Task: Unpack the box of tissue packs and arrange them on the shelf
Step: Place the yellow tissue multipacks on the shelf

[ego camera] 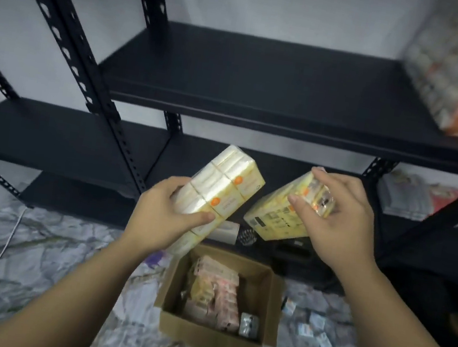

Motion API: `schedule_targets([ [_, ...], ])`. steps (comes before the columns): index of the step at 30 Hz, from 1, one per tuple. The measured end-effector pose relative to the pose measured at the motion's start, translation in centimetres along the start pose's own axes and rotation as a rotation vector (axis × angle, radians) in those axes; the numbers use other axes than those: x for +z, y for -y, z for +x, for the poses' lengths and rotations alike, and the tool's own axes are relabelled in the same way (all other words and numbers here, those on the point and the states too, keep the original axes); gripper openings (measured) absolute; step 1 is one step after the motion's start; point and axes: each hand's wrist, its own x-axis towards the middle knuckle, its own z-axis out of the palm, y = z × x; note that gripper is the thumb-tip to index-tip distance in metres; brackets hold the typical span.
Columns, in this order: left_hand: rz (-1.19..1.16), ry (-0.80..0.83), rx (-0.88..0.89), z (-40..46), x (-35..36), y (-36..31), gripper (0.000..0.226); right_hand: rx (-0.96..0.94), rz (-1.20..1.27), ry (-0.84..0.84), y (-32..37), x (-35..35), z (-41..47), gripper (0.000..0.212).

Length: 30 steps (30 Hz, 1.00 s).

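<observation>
Above the open brown cardboard box (218, 314) on the marble-patterned floor (30, 262), the left hand (162, 216) grips a long yellow-and-white plastic-wrapped tissue pack (219, 189), fingers and thumb curled round its lower part, the pack tilted up to the right. Just right of it, the right hand (339, 219) pinches a second yellow tissue pack (277, 219) by its upper end. More pink and yellow packs (215, 296) lie inside the box. Behind the box stands the black metal shelf (264, 89).
</observation>
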Motion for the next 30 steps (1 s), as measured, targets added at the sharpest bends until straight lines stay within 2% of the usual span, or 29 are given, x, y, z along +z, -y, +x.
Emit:
schedule_targets([
  [7, 0.085, -0.082, 0.104, 3.4, -4.5, -7.0, 0.063, -0.105, -0.012, -0.042, 5.4, -3.9, 6.5, 0.051],
  [11, 0.136, -0.11, 0.187, 7.4, -7.7, -10.6, 0.069, -0.214, -0.019, -0.116, 9.0, -5.8, 10.4, 0.049],
  [16, 0.217, -0.119, 0.258, 13.8, -11.3, -13.3, 0.073, -0.264, 0.005, -0.223, 12.4, -7.4, 14.8, 0.041],
  [21, 0.27, -0.094, 0.27, 20.0, -12.5, -13.5, 0.068, -0.276, -0.036, -0.301, 12.8, -5.4, 18.6, 0.04],
  [30, 0.372, 0.005, 0.21, 27.5, -10.7, -10.8, 0.07, -0.111, -0.075, -0.424, 7.9, 2.0, 20.8, 0.05],
])
